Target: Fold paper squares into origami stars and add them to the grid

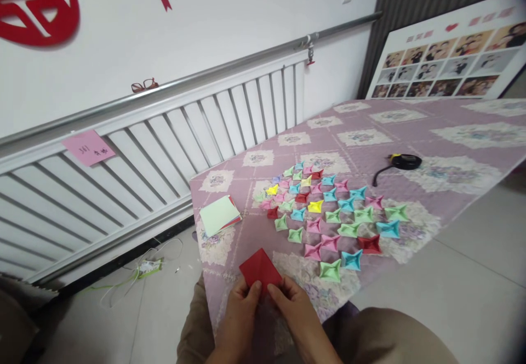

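A red paper square (260,267), turned with one corner pointing away from me, is held near the table's front edge. My left hand (241,309) pinches its near left side, thumb on top. On its near right side my right hand (295,305) grips it the same way, with the two thumbs close together. The fingers under the paper are hidden. Beyond my right hand stand rows of small folded paper boats, among them a green boat (330,270), a blue boat (352,260) and a dark red boat (369,244). A stack of paper sheets (217,216) lies farther left.
The table has a purple patterned cloth (246,232). A black coiled cable (405,161) lies at the right. Behind the table's left edge runs a white radiator (222,128) with a pink note (88,148); glasses (144,85) rest on the pipe. A photo board (444,57) leans at the back right.
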{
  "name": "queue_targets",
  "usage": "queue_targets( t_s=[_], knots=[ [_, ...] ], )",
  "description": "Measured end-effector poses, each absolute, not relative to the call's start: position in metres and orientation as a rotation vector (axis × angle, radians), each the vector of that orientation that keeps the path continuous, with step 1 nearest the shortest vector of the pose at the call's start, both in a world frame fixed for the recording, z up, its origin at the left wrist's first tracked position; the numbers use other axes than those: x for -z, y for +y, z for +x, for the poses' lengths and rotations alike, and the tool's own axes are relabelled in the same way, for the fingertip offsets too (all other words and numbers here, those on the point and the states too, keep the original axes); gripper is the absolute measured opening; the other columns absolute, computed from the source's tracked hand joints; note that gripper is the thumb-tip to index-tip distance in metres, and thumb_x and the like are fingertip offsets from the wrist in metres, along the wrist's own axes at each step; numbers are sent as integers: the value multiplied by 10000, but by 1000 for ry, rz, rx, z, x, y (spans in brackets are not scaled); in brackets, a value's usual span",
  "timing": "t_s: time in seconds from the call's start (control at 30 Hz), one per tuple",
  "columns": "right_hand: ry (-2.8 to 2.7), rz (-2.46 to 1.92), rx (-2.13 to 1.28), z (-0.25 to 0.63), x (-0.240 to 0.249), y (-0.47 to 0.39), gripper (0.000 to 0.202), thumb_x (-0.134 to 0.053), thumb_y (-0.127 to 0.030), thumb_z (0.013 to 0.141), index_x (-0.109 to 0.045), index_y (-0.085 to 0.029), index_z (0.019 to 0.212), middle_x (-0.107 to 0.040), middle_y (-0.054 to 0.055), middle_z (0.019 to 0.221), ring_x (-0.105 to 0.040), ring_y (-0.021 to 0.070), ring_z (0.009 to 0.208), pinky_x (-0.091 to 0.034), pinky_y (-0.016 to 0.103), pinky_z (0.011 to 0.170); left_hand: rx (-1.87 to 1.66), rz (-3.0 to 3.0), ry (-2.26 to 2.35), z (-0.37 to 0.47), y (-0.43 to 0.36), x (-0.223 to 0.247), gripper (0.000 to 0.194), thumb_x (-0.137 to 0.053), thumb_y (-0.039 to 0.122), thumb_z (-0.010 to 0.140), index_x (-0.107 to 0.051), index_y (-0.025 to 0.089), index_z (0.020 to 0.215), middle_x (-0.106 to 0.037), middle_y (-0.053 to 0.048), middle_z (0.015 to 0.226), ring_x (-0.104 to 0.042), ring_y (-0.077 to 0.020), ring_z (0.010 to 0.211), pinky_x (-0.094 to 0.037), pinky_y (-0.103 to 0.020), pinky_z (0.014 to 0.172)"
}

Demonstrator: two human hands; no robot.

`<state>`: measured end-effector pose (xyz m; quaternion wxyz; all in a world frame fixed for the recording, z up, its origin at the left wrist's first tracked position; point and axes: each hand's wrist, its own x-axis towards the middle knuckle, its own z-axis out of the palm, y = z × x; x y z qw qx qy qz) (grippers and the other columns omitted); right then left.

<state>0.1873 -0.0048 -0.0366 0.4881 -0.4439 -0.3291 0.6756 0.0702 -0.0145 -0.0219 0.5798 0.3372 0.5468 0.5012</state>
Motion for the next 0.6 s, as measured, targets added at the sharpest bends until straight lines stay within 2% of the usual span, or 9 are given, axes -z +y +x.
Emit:
queue_targets(
  t_s=[0.23, 0.43, 0.6],
  knots=[
    [-764, -1131, -1642, 190, 29, -5, 270, -677, -424, 632, -520, -204, 629, -474, -62, 543, -405, 101, 504, -317, 231, 490, -1129, 810, 1273, 68, -19, 28, 399, -752, 444, 648, -695, 172, 933, -712, -71, 884, -632, -242, 849, -450, -325, 800],
    [-903, -1131, -1587, 189, 33, -3, 250, -624, -420, 663, -495, -211, 619, -438, -65, 538, -378, 102, 499, -311, 238, 491, -1088, 788, 1222, 64, -19, 31, 391, -762, 437, 641, -699, 157, 907, -709, -65, 823, -634, -230, 796, -449, -309, 756],
    [-1073, -1203, -1481, 188, 38, -2, 191, -595, -361, 665, -488, -211, 613, -466, -45, 596, -430, 125, 581, -349, 249, 549, -1065, 807, 1275, 63, -19, 37, 411, -761, 468, 641, -690, 159, 902, -706, -72, 835, -632, -236, 804, -449, -311, 745]
  ],
)
